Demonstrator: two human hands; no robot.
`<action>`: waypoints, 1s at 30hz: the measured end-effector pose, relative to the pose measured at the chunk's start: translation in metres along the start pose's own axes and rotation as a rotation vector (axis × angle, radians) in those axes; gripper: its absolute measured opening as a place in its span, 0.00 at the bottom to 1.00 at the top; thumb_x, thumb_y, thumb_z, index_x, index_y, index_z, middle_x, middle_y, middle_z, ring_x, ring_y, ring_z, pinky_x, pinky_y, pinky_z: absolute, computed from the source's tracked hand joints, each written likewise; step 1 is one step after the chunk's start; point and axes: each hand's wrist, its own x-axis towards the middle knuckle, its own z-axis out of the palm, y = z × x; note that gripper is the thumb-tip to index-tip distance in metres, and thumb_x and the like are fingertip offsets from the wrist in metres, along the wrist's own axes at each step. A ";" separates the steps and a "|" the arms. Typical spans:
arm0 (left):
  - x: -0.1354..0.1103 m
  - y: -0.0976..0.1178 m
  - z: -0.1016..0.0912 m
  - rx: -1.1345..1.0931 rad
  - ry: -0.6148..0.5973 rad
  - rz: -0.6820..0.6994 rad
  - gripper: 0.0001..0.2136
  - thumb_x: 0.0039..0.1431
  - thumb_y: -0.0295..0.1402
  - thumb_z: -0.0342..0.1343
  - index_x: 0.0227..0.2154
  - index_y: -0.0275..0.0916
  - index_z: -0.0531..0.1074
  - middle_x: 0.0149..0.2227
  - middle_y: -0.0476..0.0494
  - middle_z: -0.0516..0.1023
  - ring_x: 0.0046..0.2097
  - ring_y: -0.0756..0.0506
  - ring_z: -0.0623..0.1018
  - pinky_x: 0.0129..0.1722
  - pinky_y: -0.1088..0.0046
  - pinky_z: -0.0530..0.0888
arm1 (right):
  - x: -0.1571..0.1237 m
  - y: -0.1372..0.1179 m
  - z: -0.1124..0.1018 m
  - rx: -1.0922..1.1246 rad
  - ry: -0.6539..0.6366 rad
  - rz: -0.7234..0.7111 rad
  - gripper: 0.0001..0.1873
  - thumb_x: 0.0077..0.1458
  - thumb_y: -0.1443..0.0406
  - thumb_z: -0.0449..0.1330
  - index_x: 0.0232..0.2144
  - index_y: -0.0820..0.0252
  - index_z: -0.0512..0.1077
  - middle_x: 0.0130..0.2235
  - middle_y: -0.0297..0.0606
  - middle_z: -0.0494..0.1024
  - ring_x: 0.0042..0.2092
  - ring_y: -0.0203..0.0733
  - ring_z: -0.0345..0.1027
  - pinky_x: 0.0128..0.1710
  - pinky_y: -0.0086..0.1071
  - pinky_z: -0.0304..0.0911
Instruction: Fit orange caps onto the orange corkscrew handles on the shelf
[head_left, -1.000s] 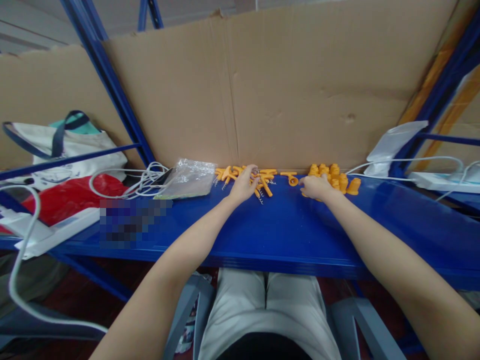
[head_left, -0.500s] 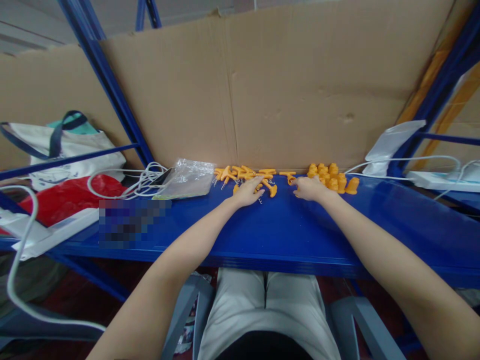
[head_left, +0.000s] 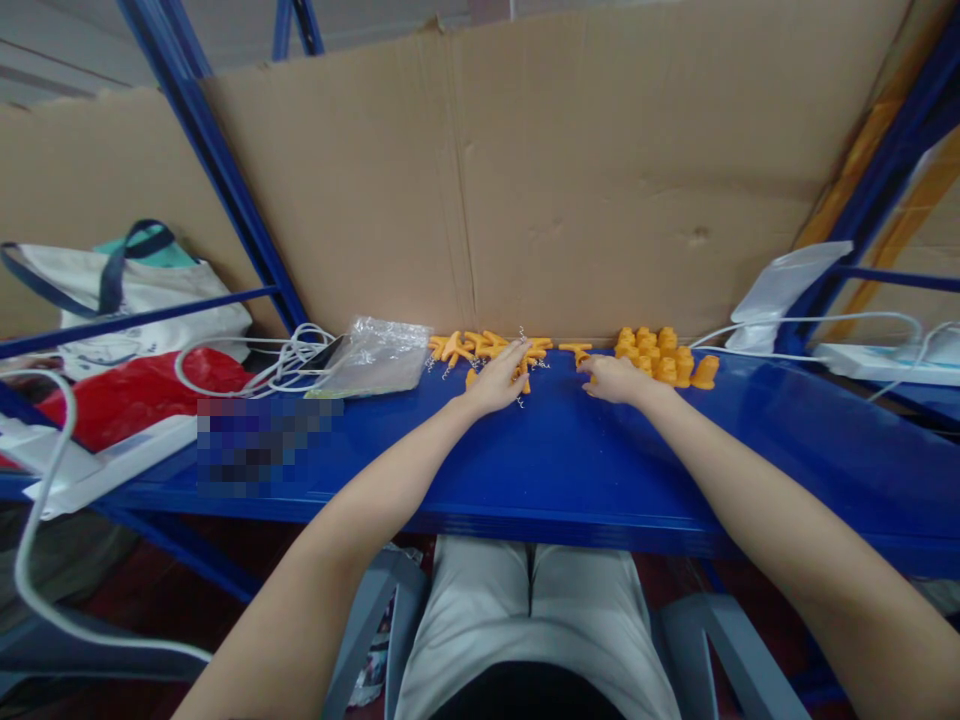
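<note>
Corkscrews (head_left: 455, 348), orange: lie far centre on worktop (head_left: 570, 470), left of caps (head_left: 666, 368); look light, stiff; probably best taken by handles (head_left: 572, 346). Left grip (head_left: 496, 384): covers some, cannot tell whether closed. Right grip (head_left: 613, 380): curls beside caps, cannot tell around what.

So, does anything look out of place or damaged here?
Mildly: the cardboard panel behind the orange corkscrews has a dent-like mark toward its right side. The corkscrews lie jumbled, but nothing looks spilled.

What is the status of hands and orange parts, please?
Left hand at orange corkscrews, grip unclear. Right hand beside orange cylinders, grip unclear. Clear plastic bag left of corkscrews, not between hands.
</note>
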 end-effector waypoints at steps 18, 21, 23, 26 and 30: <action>0.001 0.009 0.011 0.027 -0.197 -0.035 0.18 0.62 0.29 0.51 0.54 0.36 0.71 0.62 0.33 0.68 0.64 0.40 0.68 0.63 0.59 0.66 | 0.008 -0.012 0.024 0.758 0.053 0.014 0.28 0.54 0.71 0.62 0.56 0.66 0.60 0.55 0.53 0.75 0.52 0.43 0.73 0.53 0.36 0.67; 0.002 0.008 0.014 0.049 -0.253 -0.027 0.15 0.63 0.30 0.50 0.50 0.36 0.74 0.57 0.35 0.73 0.60 0.41 0.72 0.62 0.59 0.67 | 0.007 -0.016 0.022 0.843 -0.002 0.001 0.25 0.55 0.72 0.61 0.54 0.65 0.61 0.58 0.55 0.72 0.55 0.43 0.71 0.55 0.35 0.66; 0.002 0.007 0.016 0.054 -0.250 -0.005 0.14 0.64 0.30 0.50 0.48 0.37 0.76 0.56 0.37 0.75 0.59 0.41 0.73 0.62 0.59 0.67 | 0.007 -0.017 0.022 0.850 -0.014 -0.005 0.23 0.54 0.73 0.62 0.52 0.65 0.63 0.58 0.54 0.72 0.56 0.43 0.70 0.55 0.34 0.66; 0.002 0.007 0.017 0.077 -0.232 0.025 0.13 0.63 0.31 0.51 0.46 0.38 0.77 0.54 0.37 0.76 0.56 0.41 0.75 0.60 0.58 0.69 | 0.008 -0.016 0.022 0.781 -0.020 -0.019 0.19 0.54 0.72 0.62 0.49 0.64 0.66 0.55 0.50 0.75 0.55 0.44 0.72 0.56 0.36 0.66; 0.001 0.009 0.015 0.112 -0.217 0.053 0.14 0.63 0.30 0.50 0.48 0.36 0.77 0.55 0.36 0.74 0.57 0.41 0.74 0.60 0.58 0.69 | 0.008 -0.015 0.020 0.668 -0.013 -0.053 0.16 0.55 0.70 0.61 0.48 0.62 0.69 0.51 0.46 0.79 0.51 0.45 0.74 0.54 0.38 0.67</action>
